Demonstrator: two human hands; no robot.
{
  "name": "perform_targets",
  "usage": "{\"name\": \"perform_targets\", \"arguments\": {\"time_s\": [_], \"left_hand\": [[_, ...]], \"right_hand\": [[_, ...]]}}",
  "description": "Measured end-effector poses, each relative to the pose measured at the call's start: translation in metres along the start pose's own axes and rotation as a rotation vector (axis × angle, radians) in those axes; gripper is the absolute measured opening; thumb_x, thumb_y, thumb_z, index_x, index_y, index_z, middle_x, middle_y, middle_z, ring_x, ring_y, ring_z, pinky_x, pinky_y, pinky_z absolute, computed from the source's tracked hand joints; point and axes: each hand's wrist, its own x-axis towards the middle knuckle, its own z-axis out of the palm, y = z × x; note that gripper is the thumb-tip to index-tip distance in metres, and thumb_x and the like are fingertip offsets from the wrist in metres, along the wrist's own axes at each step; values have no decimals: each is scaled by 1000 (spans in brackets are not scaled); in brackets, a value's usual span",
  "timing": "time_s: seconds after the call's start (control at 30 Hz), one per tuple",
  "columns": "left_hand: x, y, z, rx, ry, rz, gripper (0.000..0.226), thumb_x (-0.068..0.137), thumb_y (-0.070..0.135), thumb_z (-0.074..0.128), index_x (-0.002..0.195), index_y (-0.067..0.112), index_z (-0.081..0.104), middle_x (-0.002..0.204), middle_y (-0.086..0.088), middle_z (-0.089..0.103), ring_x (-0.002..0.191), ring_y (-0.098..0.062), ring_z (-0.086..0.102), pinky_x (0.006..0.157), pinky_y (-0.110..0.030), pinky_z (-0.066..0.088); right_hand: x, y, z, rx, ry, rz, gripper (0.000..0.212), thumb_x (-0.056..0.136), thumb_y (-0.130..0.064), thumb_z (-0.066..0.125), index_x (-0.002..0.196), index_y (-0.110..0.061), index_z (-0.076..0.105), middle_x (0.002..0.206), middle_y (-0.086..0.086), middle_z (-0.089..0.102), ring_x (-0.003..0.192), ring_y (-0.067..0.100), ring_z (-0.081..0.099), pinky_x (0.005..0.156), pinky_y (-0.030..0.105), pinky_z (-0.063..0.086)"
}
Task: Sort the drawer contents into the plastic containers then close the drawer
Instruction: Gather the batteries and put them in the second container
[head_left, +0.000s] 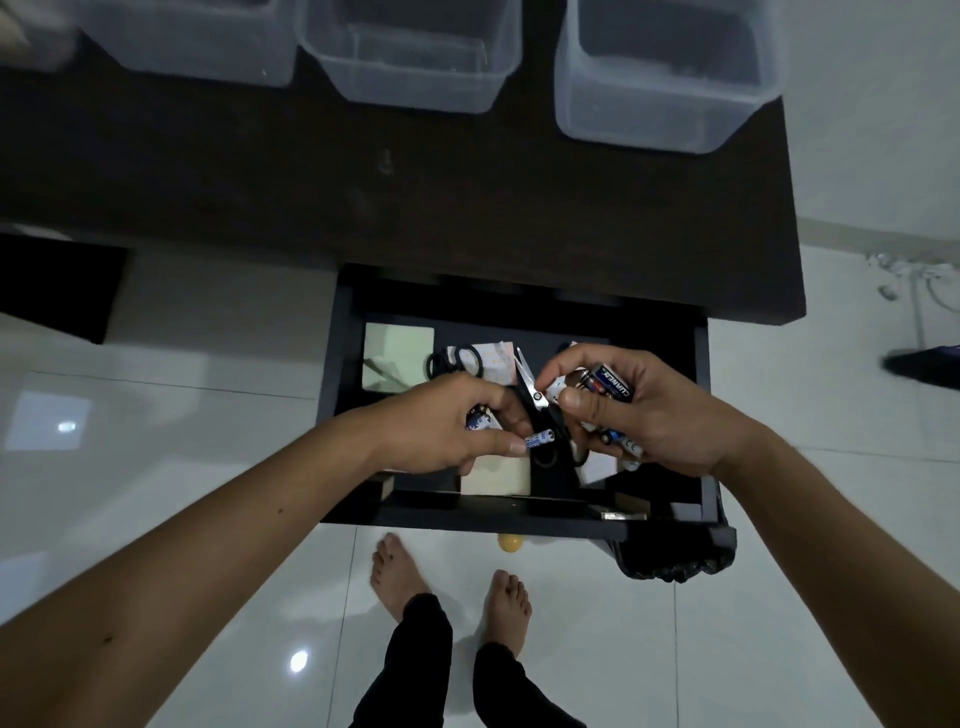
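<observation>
Over the open drawer (698, 415), your left hand (441, 423) pinches a small battery (537, 439); your right hand (644, 410) grips several batteries (610, 385).

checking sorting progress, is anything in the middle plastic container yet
No, the middle container looks empty, while both hands hold batteries over the open drawer.

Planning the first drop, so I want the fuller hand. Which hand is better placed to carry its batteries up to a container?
Right, probably. The right hand grips a bunch of batteries, while the left hand pinches only a couple. The right container stands roughly straight beyond it.
</observation>
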Motion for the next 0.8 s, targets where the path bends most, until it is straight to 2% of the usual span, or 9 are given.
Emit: {"name": "perform_targets", "arguments": {"time_s": [0.1, 0.13, 0.2, 0.27, 0.33, 0.4, 0.57, 0.7, 0.8], "left_hand": [[-24, 6, -24, -49, 40, 5, 12, 96, 28, 75, 107, 24, 75, 105, -1, 76, 62, -18, 66, 68, -39, 59], [-34, 9, -33, -66, 58, 11, 9, 96, 28, 75, 105, 25, 76, 106, 2, 75, 62, -20, 66, 70, -39, 59], [-57, 15, -52, -89, 101, 27, 5, 97, 27, 74, 102, 28, 76, 103, 9, 75, 62, -18, 65, 67, -30, 58], [-82, 21, -70, -94, 152, 20, 5, 99, 27, 72, 103, 26, 75, 96, 12, 75, 61, -13, 63, 66, -24, 55], [-108, 28, -85, -138, 223, -1, 8, 99, 24, 72, 105, 21, 76, 89, 12, 75, 58, -10, 60, 59, -18, 50], [-132, 34, -98, -172, 282, -16, 8, 99, 23, 71, 104, 18, 75, 82, 14, 73, 58, -12, 60, 54, -14, 46], [-173, 48, -132, -235, 409, -48, 8, 100, 21, 70, 104, 16, 74, 74, 12, 71, 55, -10, 58, 54, -14, 45], [-187, 54, -165, -254, 490, -32, 6, 100, 18, 69, 101, 14, 74, 74, 11, 68, 58, -11, 59, 53, -15, 47], [-192, 53, -184, -286, 541, -32, 6, 101, 16, 68, 101, 12, 73, 70, 14, 67, 58, -9, 59, 53, -15, 47]], "right_hand": [[10, -28, 7, -33, 2, -11, 20, 99, -24, 64, 117, -16, 68, 71, 12, 60, 61, 30, 54, 55, 38, 44], [13, -39, 9, -38, 5, -10, 21, 98, -26, 65, 117, -17, 69, 73, 17, 59, 63, 34, 51, 56, 42, 42], [19, -64, 15, -48, 7, -12, 21, 97, -29, 66, 116, -18, 69, 77, 27, 59, 65, 38, 49, 58, 49, 40], [23, -88, 21, -62, 3, -29, 20, 98, -27, 66, 115, -18, 69, 76, 22, 61, 68, 39, 51, 62, 52, 41], [26, -112, 28, -86, 3, -44, 18, 98, -27, 65, 113, -19, 70, 74, 13, 64, 67, 35, 53, 61, 50, 40], [30, -135, 35, -103, 5, -48, 20, 97, -30, 66, 113, -20, 70, 74, 13, 65, 65, 34, 52, 56, 48, 40], [47, -179, 54, -111, -34, -65, 20, 96, -30, 66, 112, -20, 69, 70, 10, 63, 54, 18, 51, 48, 31, 39], [71, -201, 63, -106, -88, -76, 18, 98, -27, 67, 114, -19, 69, 74, 15, 61, 59, 28, 48, 53, 38, 41], [97, -220, 68, -128, -138, -78, 15, 100, -24, 65, 114, -21, 70, 75, 13, 61, 57, 22, 50, 49, 27, 44]]}}
